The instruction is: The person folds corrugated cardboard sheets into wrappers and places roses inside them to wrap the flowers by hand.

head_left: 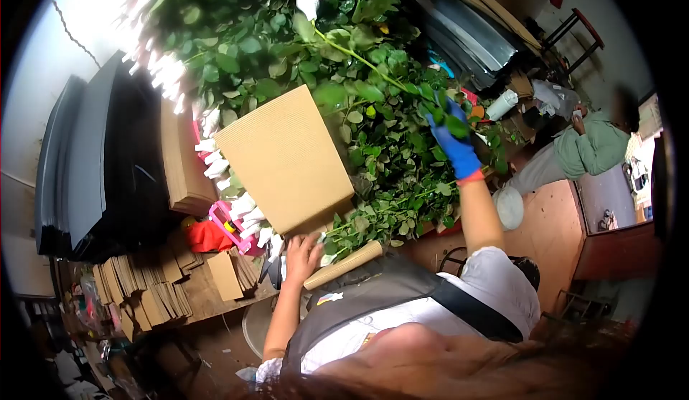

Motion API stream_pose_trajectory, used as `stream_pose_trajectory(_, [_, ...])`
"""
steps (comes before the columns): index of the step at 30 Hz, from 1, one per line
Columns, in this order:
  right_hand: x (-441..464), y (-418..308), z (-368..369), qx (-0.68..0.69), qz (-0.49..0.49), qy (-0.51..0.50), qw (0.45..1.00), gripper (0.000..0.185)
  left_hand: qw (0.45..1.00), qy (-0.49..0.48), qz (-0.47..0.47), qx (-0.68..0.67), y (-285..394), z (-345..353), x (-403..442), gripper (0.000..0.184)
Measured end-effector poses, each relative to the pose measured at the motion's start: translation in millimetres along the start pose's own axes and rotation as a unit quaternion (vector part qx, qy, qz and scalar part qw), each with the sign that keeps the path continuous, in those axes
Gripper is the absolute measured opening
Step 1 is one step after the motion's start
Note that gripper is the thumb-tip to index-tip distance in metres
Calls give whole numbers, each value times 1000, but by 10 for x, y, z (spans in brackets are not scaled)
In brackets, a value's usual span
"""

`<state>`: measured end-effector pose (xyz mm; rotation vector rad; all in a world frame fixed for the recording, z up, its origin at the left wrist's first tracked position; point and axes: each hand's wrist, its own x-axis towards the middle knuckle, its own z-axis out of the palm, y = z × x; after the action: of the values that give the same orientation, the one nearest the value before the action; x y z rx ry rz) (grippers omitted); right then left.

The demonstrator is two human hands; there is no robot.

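Note:
My right hand (453,144), in a blue glove, is closed around the lower stem of a long white rose (307,2). The rose's stem slants up and left, and its wrapped-looking white head hangs over the other foliage. My bare left hand (301,258) rests at the lower edge of a sheet of corrugated cardboard (286,157), fingers slightly spread. Beside that hand are dark-handled scissors (271,269), partly hidden, and a rolled brown tube or padded edge (344,264). Leafy rose stems (402,163) lie thickly around and behind the cardboard.
Cut cardboard pieces (147,292) and a pink tape dispenser (233,228) are at the left. Dark stacked sheets (90,156) stand behind them. More stacked sheets (466,30) are at the back right. Another person in a green jacket (592,145) is at the right.

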<state>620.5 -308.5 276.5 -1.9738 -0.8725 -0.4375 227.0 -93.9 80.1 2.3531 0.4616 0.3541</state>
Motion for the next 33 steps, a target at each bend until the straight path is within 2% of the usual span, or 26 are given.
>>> stream_pose_trajectory(1, [-122,-206,-206,-68,41,-96,992,43,1000,19,16,-4,-14,13,28,28])
stream_pose_trajectory(3, [-405,-9,-229,-30,-50,-143,988,33,999,30,24,-14,-129,132,53,27])
stream_pose_trajectory(5, [-555,153,-128,183,-105,-296,931,34,985,-17,-118,-122,-325,324,-44,23])
stream_pose_trajectory(6, [-720,259,-35,115,-127,-345,923,36,974,17,-65,-218,-410,362,6,26])
stream_pose_trajectory(7, [-887,371,58,49,-155,-390,906,38,954,57,-94,-279,-336,344,22,32])
stream_pose_trajectory(9, [-1176,424,188,-134,-132,-424,886,28,959,75,-158,-224,-252,311,26,40])
stream_pose_trajectory(10, [-1313,451,272,-178,-109,-422,882,30,977,61,-167,-121,-232,267,28,49])
stream_pose_trajectory(12, [-1519,506,419,-267,-67,-415,867,33,975,91,-131,-152,-154,229,44,54])
stream_pose_trajectory(13, [-1543,525,440,-287,-75,-412,861,34,973,110,-113,-168,-104,223,68,57])
stream_pose_trajectory(16, [-1576,560,471,-319,-78,-420,846,37,960,122,-122,-222,-15,239,33,58])
stream_pose_trajectory(17, [-1506,516,483,-328,-85,-444,829,37,951,131,-119,-253,-25,264,35,57])
stream_pose_trajectory(18, [-1416,463,494,-337,-93,-469,811,36,974,111,-99,-171,-81,255,13,56])
stream_pose_trajectory(19, [-1341,434,498,-346,-100,-493,792,36,979,112,-76,-150,-131,286,12,54])
stream_pose_trajectory(20, [-1321,464,510,-343,-138,-521,769,34,977,109,-93,-160,-93,268,15,54])
stream_pose_trajectory(23, [-739,-185,415,-426,-125,-634,633,30,981,95,-108,-131,-41,234,65,54])
stream_pose_trajectory(24, [-541,-270,460,-368,-118,-587,711,28,984,87,-108,-110,-49,224,47,54])
stream_pose_trajectory(25, [-284,-400,597,-331,-84,-556,758,26,984,85,-113,-106,-64,221,41,54])
stream_pose_trajectory(26, [-179,-319,758,-254,-145,-399,869,30,984,83,-117,-103,-81,232,45,53])
stream_pose_trajectory(27, [15,-416,892,-238,-171,-305,906,39,984,82,-121,-99,-89,239,53,53])
stream_pose_trajectory(28, [162,-238,1182,-193,-265,-166,930,45,988,76,-107,-85,-52,205,63,53])
stream_pose_trajectory(29, [307,-175,1394,-218,-309,-105,920,49,988,70,-110,-84,-25,196,65,53])
stream_pose_trajectory(31, [351,159,1894,-225,-243,-190,924,41,988,61,-116,-80,1,174,61,54])
stream_pose_trajectory(33, [441,-12,1907,-233,-185,-264,918,37,990,65,-103,-68,-41,195,63,55])
